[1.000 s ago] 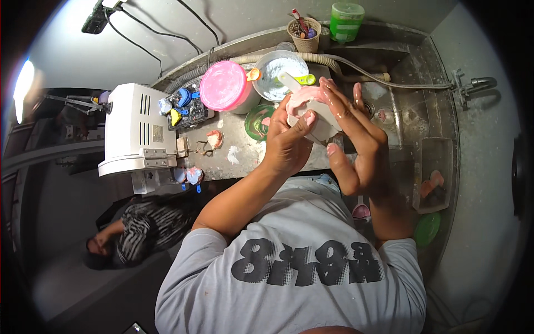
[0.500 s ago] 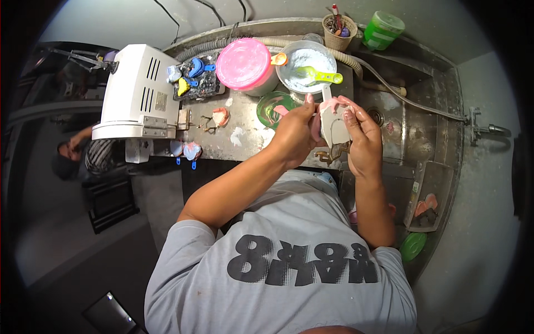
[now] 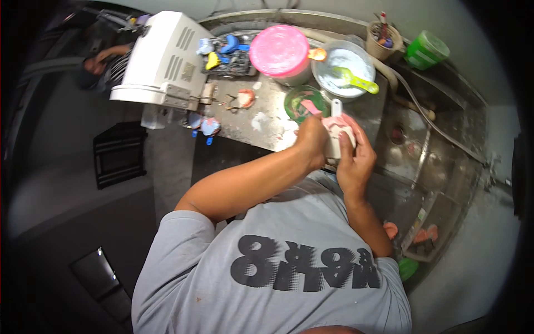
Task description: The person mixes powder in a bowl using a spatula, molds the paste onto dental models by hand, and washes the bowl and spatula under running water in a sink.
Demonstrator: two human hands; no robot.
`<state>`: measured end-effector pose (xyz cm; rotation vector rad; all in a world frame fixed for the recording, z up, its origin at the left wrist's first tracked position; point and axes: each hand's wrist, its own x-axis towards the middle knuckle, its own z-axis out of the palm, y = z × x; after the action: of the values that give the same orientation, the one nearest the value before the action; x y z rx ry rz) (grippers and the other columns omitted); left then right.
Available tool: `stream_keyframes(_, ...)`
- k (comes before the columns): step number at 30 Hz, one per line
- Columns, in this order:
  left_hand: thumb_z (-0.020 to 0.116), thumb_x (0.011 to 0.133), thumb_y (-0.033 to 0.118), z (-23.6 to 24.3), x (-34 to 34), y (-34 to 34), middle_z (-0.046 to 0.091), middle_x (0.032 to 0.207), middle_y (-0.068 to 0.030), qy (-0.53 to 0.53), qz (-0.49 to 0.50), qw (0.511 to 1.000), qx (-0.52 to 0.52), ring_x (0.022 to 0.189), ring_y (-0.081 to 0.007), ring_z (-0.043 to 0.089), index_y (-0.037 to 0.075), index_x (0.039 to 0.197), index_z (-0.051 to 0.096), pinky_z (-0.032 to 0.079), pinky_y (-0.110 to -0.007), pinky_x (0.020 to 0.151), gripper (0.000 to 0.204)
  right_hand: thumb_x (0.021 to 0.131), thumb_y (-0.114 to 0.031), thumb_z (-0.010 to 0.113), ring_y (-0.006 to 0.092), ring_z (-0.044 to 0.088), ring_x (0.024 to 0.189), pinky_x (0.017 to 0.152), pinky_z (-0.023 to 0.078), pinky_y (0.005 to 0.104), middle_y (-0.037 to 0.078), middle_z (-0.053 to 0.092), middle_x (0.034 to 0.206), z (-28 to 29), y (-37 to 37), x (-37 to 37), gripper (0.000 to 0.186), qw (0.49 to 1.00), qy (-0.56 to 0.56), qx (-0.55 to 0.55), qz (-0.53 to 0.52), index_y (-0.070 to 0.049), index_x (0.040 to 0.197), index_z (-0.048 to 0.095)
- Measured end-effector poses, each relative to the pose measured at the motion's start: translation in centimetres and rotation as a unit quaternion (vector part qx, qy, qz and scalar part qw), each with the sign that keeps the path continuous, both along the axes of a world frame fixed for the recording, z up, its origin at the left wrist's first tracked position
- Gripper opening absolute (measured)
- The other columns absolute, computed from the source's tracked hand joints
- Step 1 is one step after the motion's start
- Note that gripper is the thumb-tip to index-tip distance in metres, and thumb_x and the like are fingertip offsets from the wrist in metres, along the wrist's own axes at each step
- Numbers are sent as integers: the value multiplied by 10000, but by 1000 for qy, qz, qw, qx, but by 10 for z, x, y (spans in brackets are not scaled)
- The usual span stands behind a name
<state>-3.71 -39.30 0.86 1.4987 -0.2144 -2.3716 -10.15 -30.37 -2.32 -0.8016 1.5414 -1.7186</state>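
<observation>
Both hands grip a dental impression over the near edge of the metal counter. It is a white-handled tray (image 3: 336,107) with pink impression material (image 3: 336,122) and a pale plaster cast (image 3: 332,147) against it. My left hand (image 3: 311,142) is closed on its left side, with most of its fingers hidden. Along the right side my right hand (image 3: 356,158) is closed, thumb on the plaster and fingers round the pink edge. Just beyond stands a green mixing bowl (image 3: 290,106) with a pink spatula (image 3: 310,107) in it.
Behind are a pink-lidded tub (image 3: 279,50) and a bowl of white powder (image 3: 339,58) with a green scoop (image 3: 359,81). A white machine (image 3: 161,58) stands left, near a pink-and-white dental model (image 3: 245,98). The sink (image 3: 409,125) lies right. A person (image 3: 100,67) is at far left.
The view has turned, so the counter sits tilted. The cast's flat base faced up before; now the piece is tipped more upright, still between both hands.
</observation>
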Motion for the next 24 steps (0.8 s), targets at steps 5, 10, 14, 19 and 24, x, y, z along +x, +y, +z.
stream_keyframes(5,383,978,417,-5,4,10,631,1119,-130,-17,-5,993,-114,996,-256,609,75,1164,536,467,-413,925,418,980,-60,537,154,599,1030,903,472,286,119,640,1165,0,0,4,290,997,-52,-26,-42,77,1232,576)
stream_keyframes(10,545,889,482,53,7,-9,387,1427,-199,-210,-135,916,-314,1236,-307,476,15,1363,371,395,-417,1026,688,984,-104,543,171,593,1089,928,480,301,127,619,1208,2,-5,-3,317,964,-260,-51,-16,71,1247,570)
stream_keyframes(14,531,935,393,101,17,-37,493,1359,-223,58,-183,794,-576,1325,-319,438,-30,1287,489,318,-440,1110,552,982,-117,551,209,593,1105,953,490,338,156,592,1239,18,-15,-18,350,913,-378,-145,-52,71,1275,520)
stream_keyframes(19,743,846,184,63,-14,18,622,1148,-115,-26,-73,804,-590,1066,-185,582,-19,1254,527,456,-319,931,504,980,-99,538,260,531,1213,1040,431,387,187,553,1307,40,-21,-35,348,914,-299,-235,-138,74,1279,498)
stream_keyframes(24,816,782,131,52,-19,16,651,1137,-79,76,-155,807,-565,1049,-140,599,-6,1232,562,478,-296,911,535,986,-100,515,299,475,1287,1083,383,420,217,483,1387,52,-19,-31,346,919,-128,-321,-190,79,1279,469)
